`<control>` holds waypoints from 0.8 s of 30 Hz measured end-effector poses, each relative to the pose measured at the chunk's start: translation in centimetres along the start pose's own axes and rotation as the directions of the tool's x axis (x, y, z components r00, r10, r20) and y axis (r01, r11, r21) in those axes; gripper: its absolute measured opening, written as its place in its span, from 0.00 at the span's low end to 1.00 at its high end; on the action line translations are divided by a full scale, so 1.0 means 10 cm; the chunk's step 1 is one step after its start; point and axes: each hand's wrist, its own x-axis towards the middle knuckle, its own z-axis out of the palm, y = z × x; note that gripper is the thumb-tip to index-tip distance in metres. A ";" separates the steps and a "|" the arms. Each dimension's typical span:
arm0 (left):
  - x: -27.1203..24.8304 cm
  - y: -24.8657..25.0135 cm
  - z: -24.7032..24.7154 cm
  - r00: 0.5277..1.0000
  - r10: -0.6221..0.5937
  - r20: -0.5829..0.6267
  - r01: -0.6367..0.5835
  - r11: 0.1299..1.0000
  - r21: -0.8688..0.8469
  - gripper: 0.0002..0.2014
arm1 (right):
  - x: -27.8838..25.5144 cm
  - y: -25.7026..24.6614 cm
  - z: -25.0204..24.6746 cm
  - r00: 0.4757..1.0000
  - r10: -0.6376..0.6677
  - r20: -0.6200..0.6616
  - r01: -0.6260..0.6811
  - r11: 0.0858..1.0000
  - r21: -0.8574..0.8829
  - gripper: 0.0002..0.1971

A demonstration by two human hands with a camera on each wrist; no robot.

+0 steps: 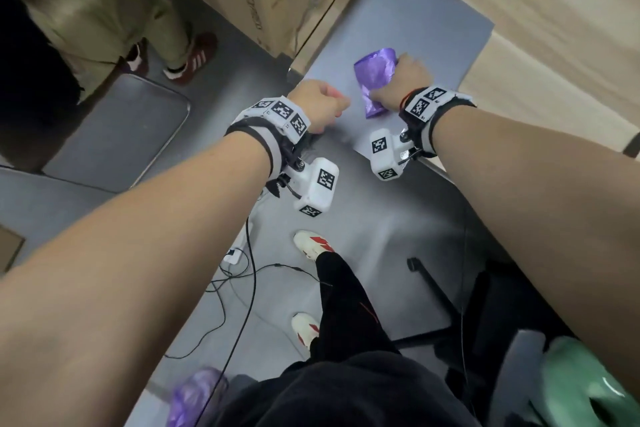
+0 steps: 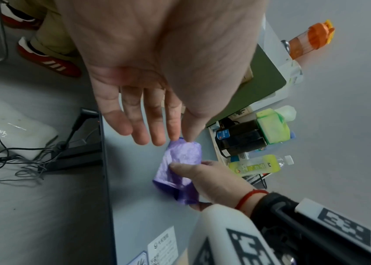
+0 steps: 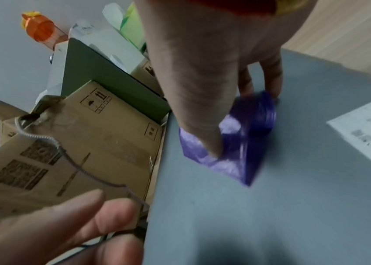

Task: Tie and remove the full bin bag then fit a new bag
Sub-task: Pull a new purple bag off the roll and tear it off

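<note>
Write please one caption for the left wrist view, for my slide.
Right hand grips a folded purple bag on the grey table; open left hand reaches toward it.

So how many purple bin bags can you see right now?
2. A folded purple bag lies on the grey table, gripped by the right hand. A full purple bag sits on the floor at the head view's bottom edge. Others may be hidden.
</note>
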 end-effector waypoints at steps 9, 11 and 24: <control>-0.29 -0.63 -0.63 0.978 -0.165 -0.130 0.120 0.947 -0.299 0.09 | -0.74 -1.02 0.32 0.767 -0.441 0.466 0.326 0.893 0.310 0.21; -0.49 -0.82 -0.85 0.966 -0.199 -0.163 0.116 0.904 -0.412 0.13 | -0.94 -1.29 0.49 0.694 -0.485 0.533 0.333 0.872 0.359 0.28; -2.77 -2.55 -1.98 0.829 -0.420 -0.369 -0.122 0.509 -0.852 0.10 | -3.23 -2.90 1.29 0.180 -0.643 0.744 0.498 0.712 0.495 0.14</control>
